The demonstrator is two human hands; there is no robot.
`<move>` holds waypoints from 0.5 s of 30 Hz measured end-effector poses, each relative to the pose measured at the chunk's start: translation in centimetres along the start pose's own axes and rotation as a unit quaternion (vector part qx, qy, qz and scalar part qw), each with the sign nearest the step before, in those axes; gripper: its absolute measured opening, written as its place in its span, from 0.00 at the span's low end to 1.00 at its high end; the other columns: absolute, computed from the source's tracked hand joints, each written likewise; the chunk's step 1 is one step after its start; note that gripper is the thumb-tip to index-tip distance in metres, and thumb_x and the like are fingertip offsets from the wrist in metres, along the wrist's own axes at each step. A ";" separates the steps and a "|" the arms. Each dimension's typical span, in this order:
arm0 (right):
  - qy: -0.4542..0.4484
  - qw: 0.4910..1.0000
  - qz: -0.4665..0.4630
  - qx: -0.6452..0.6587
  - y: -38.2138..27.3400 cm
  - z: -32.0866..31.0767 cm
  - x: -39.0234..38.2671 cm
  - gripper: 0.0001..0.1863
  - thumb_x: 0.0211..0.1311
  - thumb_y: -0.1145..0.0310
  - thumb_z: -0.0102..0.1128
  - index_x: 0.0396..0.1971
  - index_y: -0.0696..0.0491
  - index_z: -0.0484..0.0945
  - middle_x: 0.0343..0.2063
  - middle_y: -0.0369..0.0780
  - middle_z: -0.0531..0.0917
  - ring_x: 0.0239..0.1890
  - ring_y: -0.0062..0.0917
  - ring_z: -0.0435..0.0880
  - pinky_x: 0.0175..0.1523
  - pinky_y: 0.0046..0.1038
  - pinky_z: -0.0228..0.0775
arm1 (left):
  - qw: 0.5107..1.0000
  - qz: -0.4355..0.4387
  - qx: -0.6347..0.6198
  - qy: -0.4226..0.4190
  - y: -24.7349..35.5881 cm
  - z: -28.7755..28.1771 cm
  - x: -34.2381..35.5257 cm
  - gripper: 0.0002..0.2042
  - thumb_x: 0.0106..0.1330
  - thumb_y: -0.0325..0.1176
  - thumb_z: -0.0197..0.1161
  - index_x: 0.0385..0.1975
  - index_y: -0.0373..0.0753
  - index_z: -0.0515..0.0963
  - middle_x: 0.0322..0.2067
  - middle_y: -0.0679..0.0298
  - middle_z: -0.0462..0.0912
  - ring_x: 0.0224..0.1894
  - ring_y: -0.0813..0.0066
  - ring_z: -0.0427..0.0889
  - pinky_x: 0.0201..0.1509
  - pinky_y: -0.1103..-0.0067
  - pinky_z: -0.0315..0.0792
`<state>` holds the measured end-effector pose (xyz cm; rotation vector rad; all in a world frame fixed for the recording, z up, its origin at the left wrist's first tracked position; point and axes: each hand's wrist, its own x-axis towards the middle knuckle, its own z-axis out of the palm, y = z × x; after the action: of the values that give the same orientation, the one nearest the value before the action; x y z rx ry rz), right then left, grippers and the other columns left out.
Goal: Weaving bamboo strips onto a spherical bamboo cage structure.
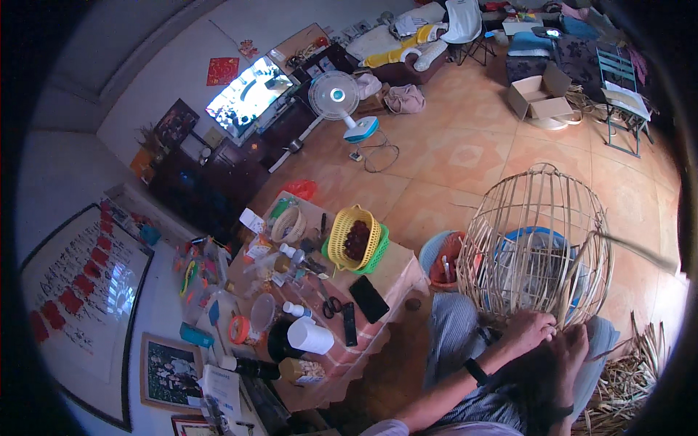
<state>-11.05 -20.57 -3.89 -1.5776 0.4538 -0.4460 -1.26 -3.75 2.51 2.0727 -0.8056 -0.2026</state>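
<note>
An openwork basket (486, 240) of bare bamboo strips stands in front of my knees, its ribs curving up into a rounded cage shape. At its near edge my left hand (529, 329) is closed, fingertips pinching a bamboo strip. My right hand (571, 350) is closed close beside it, gripping a strip at the same spot. The two hands almost touch, and the exact crossing of the strips under the fingers is too small to make out. One long strip (636, 251) sticks out to the right of the basket, blurred. A dark band circles my left wrist.
Left of me, a table (396, 287) bears a yellow basket (336, 243) of dark red fruit, scissors (331, 305), a phone (369, 299), a remote (350, 324) and jars. Loose strips (629, 385) are heaped at my right. Basins (432, 254) and a fan (360, 129) stand on the floor.
</note>
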 end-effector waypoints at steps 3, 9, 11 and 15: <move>-0.008 1.000 0.013 0.009 -0.3 0.0 -0.2 0.14 0.58 0.81 0.73 0.37 0.56 0.75 0.28 0.34 0.83 0.31 0.15 0.80 0.35 0.25 0.73 | 0.999 0.015 -0.003 0.031 -0.4 0.9 -0.1 0.06 0.66 0.32 0.69 0.36 0.37 0.84 0.29 0.50 0.86 0.37 0.46 0.87 0.43 0.57 0.77; -0.116 0.955 -0.068 -0.265 -6.8 0.0 2.4 0.11 0.62 0.73 0.74 0.37 0.57 0.78 0.25 0.43 0.87 0.24 0.29 0.85 0.32 0.32 0.77 | 0.998 0.012 0.019 0.055 -1.1 1.6 -0.1 0.06 0.65 0.29 0.68 0.39 0.37 0.84 0.33 0.51 0.87 0.38 0.46 0.87 0.46 0.57 0.78; -0.129 0.938 -0.116 -0.301 -5.9 -0.3 3.4 0.12 0.64 0.69 0.74 0.35 0.56 0.77 0.23 0.46 0.86 0.23 0.37 0.87 0.31 0.35 0.78 | 0.998 0.021 0.027 0.059 -1.1 1.4 -0.2 0.06 0.65 0.29 0.67 0.40 0.37 0.85 0.34 0.52 0.88 0.39 0.47 0.87 0.46 0.58 0.78; -0.093 0.945 -0.127 -0.288 -4.1 -0.4 2.2 0.13 0.65 0.67 0.73 0.33 0.55 0.75 0.24 0.49 0.86 0.27 0.46 0.88 0.31 0.42 0.77 | 0.999 0.007 0.022 0.036 -0.5 0.9 -0.2 0.08 0.65 0.31 0.69 0.40 0.37 0.85 0.34 0.53 0.88 0.40 0.48 0.88 0.47 0.58 0.79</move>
<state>-9.28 -21.88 0.25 -2.2408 0.2417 -0.3716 -1.54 -4.04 1.57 2.1024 -0.7870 -0.1036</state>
